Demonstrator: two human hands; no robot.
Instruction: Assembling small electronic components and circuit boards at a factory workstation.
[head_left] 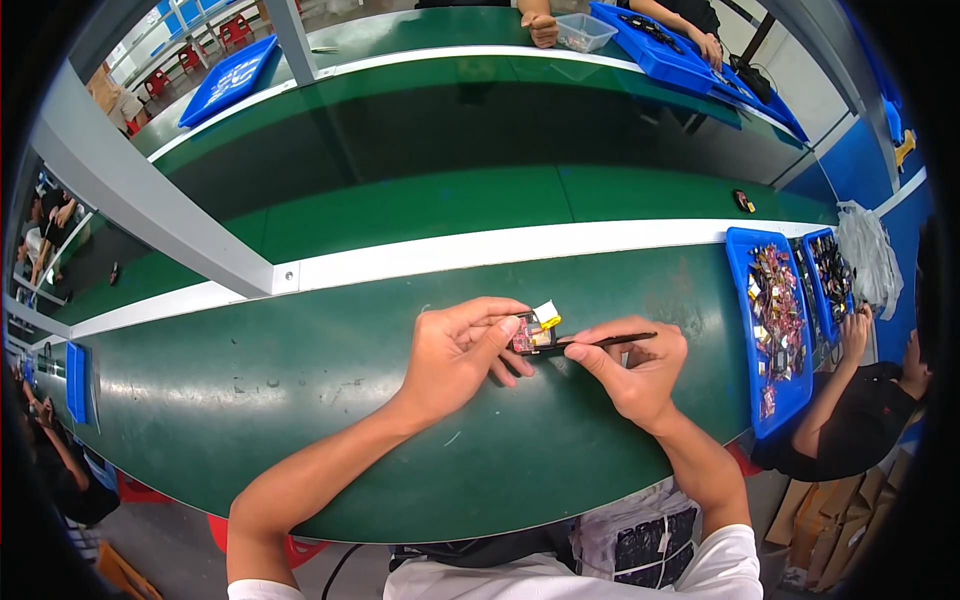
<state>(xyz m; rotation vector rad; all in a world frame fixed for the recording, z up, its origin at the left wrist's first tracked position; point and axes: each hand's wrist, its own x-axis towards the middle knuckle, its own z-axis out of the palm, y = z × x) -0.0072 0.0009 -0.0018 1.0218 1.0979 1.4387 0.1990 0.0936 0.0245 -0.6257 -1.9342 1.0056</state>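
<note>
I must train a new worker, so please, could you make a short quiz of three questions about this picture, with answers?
1. Multiple choice: what does the right hand hold? A) a cardboard box; B) a thin dark tool; C) a red chair.
2. True or false: the blue tray heaped with red and white parts lies to the left of both hands.
3. Fill in: the left hand holds a small device above a worktop coloured ____.

Key: 1. B. 2. False; that blue tray lies to the right of both hands. 3. Green.
</note>
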